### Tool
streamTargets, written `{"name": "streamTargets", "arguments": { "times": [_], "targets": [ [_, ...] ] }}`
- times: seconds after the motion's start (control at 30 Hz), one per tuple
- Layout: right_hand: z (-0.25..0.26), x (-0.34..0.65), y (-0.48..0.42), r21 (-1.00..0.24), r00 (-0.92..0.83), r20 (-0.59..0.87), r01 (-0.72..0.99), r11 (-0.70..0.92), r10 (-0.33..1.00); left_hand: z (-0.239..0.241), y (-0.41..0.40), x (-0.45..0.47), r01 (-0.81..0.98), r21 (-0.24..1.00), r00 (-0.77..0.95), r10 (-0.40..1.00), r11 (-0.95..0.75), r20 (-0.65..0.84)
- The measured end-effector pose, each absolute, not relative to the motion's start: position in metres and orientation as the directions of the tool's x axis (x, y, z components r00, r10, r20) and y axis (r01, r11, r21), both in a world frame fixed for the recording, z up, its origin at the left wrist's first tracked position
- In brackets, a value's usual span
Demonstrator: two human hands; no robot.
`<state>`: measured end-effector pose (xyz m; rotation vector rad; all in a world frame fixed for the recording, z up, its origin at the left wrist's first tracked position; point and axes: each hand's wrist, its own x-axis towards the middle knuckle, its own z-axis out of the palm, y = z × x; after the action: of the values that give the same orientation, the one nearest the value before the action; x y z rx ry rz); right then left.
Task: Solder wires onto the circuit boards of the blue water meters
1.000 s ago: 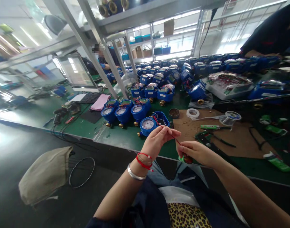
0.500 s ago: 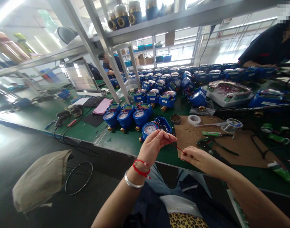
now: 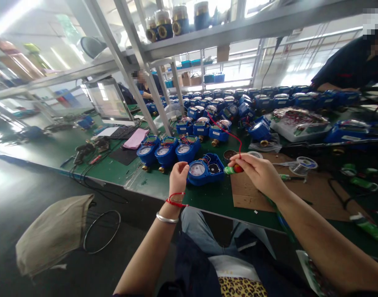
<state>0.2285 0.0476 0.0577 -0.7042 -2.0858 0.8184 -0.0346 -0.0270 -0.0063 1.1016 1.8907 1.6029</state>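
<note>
A blue water meter lies on the bench in front of me, its round dial facing up and its square compartment open, with thin wires and a black part inside. My left hand is closed on the meter's left end; the fitting there is hidden by the fingers. To the right, my right hand pinches a small green battery with a red end, held close to the compartment's right edge. A red wire rises from those fingers and curves up to the left.
Three blue meters stand at the left, with many more behind. Cardboard lies under my right hand, near a round tin and solder spool. A white tray holds wired parts. Other people sit across the bench.
My hands have moved apart. The left has gone from the red wire down to the meter's left end. The right has risen, now showing the green battery and looped red wire.
</note>
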Motion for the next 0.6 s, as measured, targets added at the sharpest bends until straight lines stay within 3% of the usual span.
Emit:
{"name": "streamTargets", "arguments": {
  "times": [0.23, 0.6],
  "targets": [
    [0.037, 0.180, 0.085, -0.650, -0.471, 0.584, 0.215, 0.728, 0.661, -0.031, -0.012, -0.051, 0.305, 0.945, -0.591, 0.802, 0.117, 0.092],
    [0.013, 0.155, 0.106, -0.615, -0.600, 0.505, 0.255, 0.746, 0.621, -0.029, -0.001, -0.059, 0.188, 0.965, -0.541, 0.839, 0.182, -0.053]
  ]
}}
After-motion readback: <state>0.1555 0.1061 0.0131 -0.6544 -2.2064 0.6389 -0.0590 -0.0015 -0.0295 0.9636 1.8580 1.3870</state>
